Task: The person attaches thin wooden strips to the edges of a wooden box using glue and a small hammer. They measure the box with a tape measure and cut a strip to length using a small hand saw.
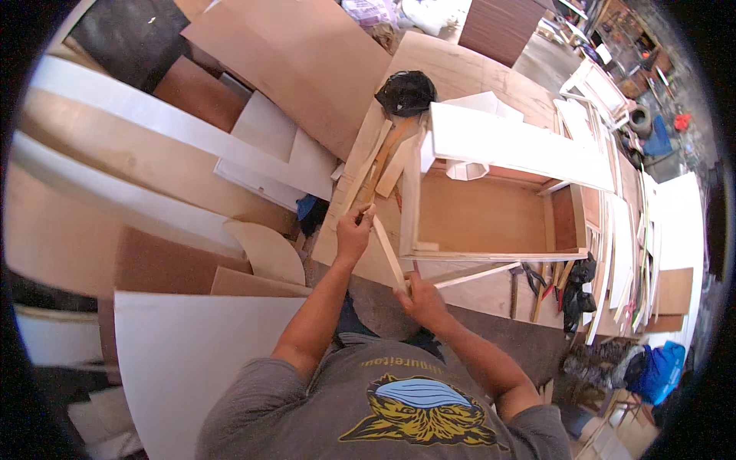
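A narrow pale wooden strip (388, 249) slants between my two hands over the near edge of the worktable. My left hand (354, 231) pinches its upper end between thumb and fingers. Lower and to the right, my right hand (424, 299) is closed around its other end. From beside the right hand a second wooden strip (477, 274) runs off to the right; whether I touch it cannot be made out. Just beyond the hands lies an open wooden cabinet box (483, 211) with a brown inner panel. A white board (514, 146) rests across its far side.
Loose wood pieces (395, 167) and a black plastic bag (406, 93) lie left of the box. Pliers (546, 290), other hand tools and another black bag (580, 284) are at the right. Large boards (207, 322) lean at the left. A blue bag (661, 373) sits far right.
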A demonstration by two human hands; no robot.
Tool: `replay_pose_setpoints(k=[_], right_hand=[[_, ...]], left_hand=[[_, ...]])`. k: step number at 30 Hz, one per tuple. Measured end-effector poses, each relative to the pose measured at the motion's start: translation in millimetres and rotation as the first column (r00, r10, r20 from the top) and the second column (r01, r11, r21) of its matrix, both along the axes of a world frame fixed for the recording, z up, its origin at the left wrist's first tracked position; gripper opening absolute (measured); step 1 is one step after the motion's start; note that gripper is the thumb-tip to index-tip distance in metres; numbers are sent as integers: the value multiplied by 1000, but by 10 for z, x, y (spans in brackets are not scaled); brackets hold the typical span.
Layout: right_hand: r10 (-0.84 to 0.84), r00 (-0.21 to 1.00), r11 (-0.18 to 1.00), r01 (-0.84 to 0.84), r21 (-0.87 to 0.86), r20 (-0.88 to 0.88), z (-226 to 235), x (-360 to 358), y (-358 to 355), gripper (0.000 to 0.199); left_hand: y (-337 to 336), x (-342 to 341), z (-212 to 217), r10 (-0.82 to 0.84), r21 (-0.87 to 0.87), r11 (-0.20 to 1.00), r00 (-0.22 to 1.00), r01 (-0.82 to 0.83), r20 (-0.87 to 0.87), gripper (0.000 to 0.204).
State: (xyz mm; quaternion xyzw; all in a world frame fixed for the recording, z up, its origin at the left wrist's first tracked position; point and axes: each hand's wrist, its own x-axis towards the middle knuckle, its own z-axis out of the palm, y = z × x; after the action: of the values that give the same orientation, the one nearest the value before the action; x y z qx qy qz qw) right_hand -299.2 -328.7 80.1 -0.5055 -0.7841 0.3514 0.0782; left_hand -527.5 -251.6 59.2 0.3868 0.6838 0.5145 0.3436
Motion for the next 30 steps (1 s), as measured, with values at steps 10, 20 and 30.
replay_pose_setpoints(k=[10, 20, 30], right_hand=[[-544, 831, 838, 544, 30, 116, -1079, -1345, 546, 54], [-169, 901, 983, 184, 1, 399, -850, -2000, 1278, 68], [-482, 846, 843, 519, -142, 228, -969, -2137, 1452, 58]], left_hand=[[191, -897, -1315, -385, -376, 906, 743, 192, -547, 47], [504, -1080, -1559, -550, -566, 752, 795, 338, -256, 40], [377, -1276, -1822, -592, -336, 794, 770, 507, -239, 44]])
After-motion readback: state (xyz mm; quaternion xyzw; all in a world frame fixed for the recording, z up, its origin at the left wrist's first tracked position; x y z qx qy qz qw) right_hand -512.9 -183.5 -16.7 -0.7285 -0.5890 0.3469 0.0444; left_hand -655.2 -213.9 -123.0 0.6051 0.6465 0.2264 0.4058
